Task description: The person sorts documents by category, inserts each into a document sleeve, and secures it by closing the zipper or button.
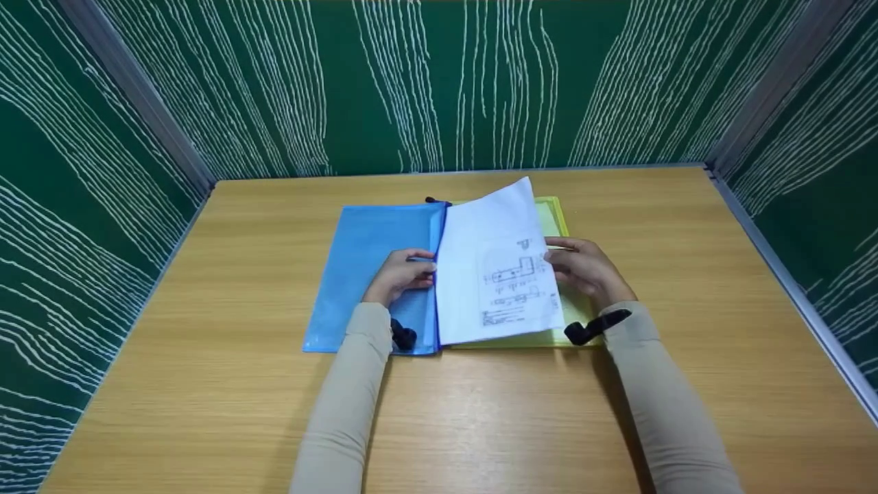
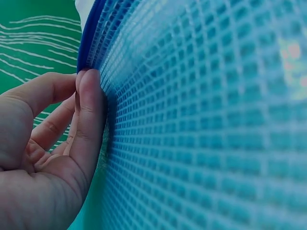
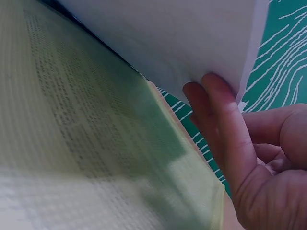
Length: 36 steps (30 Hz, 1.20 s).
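A blue mesh zip pouch [image 1: 374,274] lies on the table, its dark blue zipper edge toward the right. My left hand [image 1: 402,276] pinches that edge between thumb and fingers, as the left wrist view shows. White paper [image 1: 480,226] printed with a technical drawing slants up from the zipper edge, its left side at the pouch opening. On its right edge, my right hand [image 1: 586,269] pinches the paper [image 3: 192,38] between thumb and fingers. Beneath it lies a yellow mesh pouch [image 1: 559,216], mostly hidden by the paper; text shows through its mesh [image 3: 62,105].
The wooden table [image 1: 240,274] extends around the pouches. Green walls [image 1: 453,82] with white wavy lines enclose the back and both sides, with grey metal posts [image 1: 137,89] at the corners. Black straps [image 1: 597,328] sit at the wrists.
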Each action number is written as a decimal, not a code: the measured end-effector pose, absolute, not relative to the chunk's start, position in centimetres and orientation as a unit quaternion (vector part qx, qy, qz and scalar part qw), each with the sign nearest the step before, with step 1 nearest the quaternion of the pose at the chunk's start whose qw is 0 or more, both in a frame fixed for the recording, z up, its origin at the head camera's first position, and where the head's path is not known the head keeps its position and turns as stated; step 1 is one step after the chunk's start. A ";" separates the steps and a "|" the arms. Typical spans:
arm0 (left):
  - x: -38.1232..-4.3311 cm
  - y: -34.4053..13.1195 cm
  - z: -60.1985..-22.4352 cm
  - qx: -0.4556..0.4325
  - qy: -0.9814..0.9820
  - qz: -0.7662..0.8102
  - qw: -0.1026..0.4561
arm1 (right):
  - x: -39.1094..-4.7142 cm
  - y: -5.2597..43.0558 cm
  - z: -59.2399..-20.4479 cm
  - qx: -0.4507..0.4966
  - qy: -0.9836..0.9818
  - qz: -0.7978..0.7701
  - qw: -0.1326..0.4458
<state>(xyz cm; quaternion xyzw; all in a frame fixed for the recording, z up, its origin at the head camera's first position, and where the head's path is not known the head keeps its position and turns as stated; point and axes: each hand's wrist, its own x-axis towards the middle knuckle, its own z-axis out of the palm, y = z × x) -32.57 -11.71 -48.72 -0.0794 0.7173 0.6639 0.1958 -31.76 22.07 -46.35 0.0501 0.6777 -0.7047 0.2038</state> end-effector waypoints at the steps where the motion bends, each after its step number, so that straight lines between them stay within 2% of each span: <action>1: -32.6 -11.7 -48.7 -0.078 0.718 0.663 0.196 | -31.7 21.9 -46.4 0.047 0.674 -0.709 0.204; 26: -32.4 -11.1 -49.5 -0.090 0.701 0.678 0.203 | -31.9 19.3 -47.8 0.061 0.678 -0.700 0.215; 36: -32.2 -10.7 -49.7 -0.072 0.681 0.699 0.205 | -31.8 18.4 -48.5 0.052 0.674 -0.698 0.238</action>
